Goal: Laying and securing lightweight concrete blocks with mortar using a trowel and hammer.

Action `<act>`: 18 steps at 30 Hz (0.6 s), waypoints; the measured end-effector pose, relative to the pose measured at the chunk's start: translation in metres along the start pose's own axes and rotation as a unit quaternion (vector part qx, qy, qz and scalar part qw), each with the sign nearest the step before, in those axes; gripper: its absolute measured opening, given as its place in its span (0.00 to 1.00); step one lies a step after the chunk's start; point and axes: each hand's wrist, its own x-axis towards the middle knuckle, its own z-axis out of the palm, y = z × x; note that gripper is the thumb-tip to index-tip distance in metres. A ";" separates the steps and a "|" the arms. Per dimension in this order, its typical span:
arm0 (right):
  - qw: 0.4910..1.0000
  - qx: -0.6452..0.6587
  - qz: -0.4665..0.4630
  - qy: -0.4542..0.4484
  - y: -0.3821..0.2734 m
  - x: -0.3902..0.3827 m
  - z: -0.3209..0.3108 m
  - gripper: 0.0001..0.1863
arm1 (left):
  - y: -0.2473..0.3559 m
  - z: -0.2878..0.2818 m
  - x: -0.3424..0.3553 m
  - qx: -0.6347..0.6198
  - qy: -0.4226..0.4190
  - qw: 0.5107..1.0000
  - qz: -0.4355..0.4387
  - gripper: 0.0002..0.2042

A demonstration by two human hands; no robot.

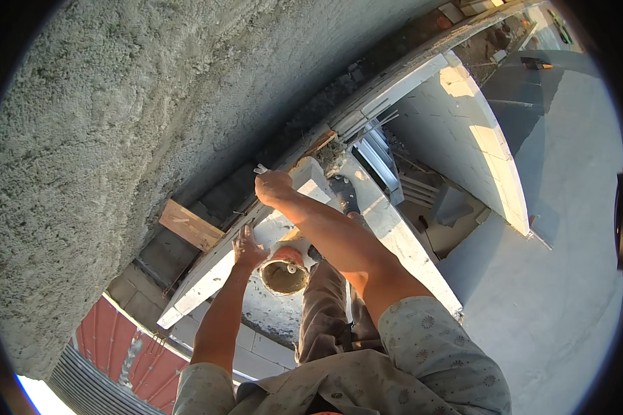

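My right hand (273, 187) is closed around a small pale object (259, 169) that I cannot make out clearly, above the white block wall (194, 290). My left hand (248, 247) rests with fingers apart on the wall's edge, beside a white block (304, 181). Just below, between my arms, an orange-red bucket (284, 275) with grey residue inside stands by my legs. My dark shoe (342, 192) is on the pale surface behind my right forearm, which partly hides the block.
A rough grey plastered wall (104, 124) rises at upper left, with a wooden board (190, 225) in the gap below. At right are a curved block partition (484, 131), an opening with metal pieces (377, 162) and grey flooring (554, 277). A red roof (111, 339) shows at lower left.
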 end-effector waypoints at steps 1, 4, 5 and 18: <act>0.999 -0.012 0.021 -0.041 -0.008 0.008 0.006 0.12 | 0.000 -0.006 -0.006 -0.011 0.009 1.000 0.014 0.40; 0.999 0.003 0.029 -0.043 -0.022 0.011 0.027 0.11 | -0.005 -0.014 -0.016 -0.041 0.026 0.999 0.012 0.39; 1.000 0.014 0.020 0.002 -0.018 0.014 0.033 0.11 | -0.002 -0.019 -0.013 -0.064 0.024 0.998 0.011 0.40; 0.992 0.103 0.049 0.046 -0.005 -0.008 0.036 0.06 | -0.014 0.004 -0.004 -0.078 0.063 0.990 0.102 0.40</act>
